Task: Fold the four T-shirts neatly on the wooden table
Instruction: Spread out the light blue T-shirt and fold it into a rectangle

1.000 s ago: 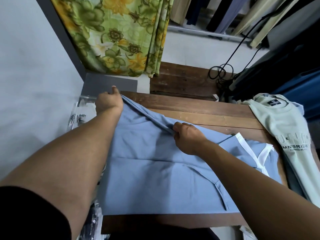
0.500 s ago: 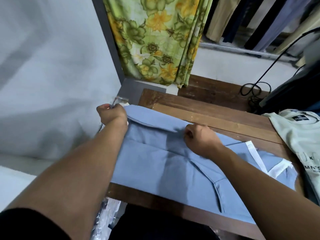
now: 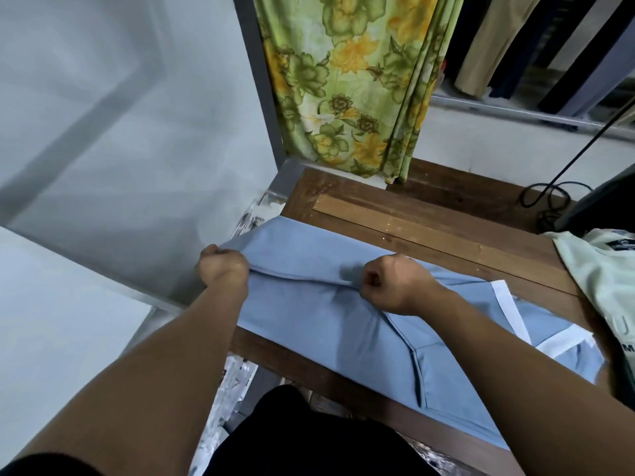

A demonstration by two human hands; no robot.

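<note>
A light blue T-shirt (image 3: 309,314) with white trim lies along the wooden table (image 3: 412,214), its far long side folded over toward me. My left hand (image 3: 223,269) grips the folded edge at the shirt's left end, by the table's corner. My right hand (image 3: 391,283) pinches the same fold near the shirt's middle, fingers curled under the cloth. A pale green T-shirt (image 3: 598,269) with dark lettering lies at the table's right end, cut off by the frame.
A flowered green curtain (image 3: 354,80) hangs behind the table. Dark clothes (image 3: 536,46) hang on a rail at the back right. A black cable (image 3: 546,197) coils on the far boards. Clear plastic bags (image 3: 233,383) lie left of the table, beside a grey wall.
Both hands have drawn the shirt's far edge toward me, so the folded strip is wider. The view has swung left and the pale green shirt sits nearer the right border.
</note>
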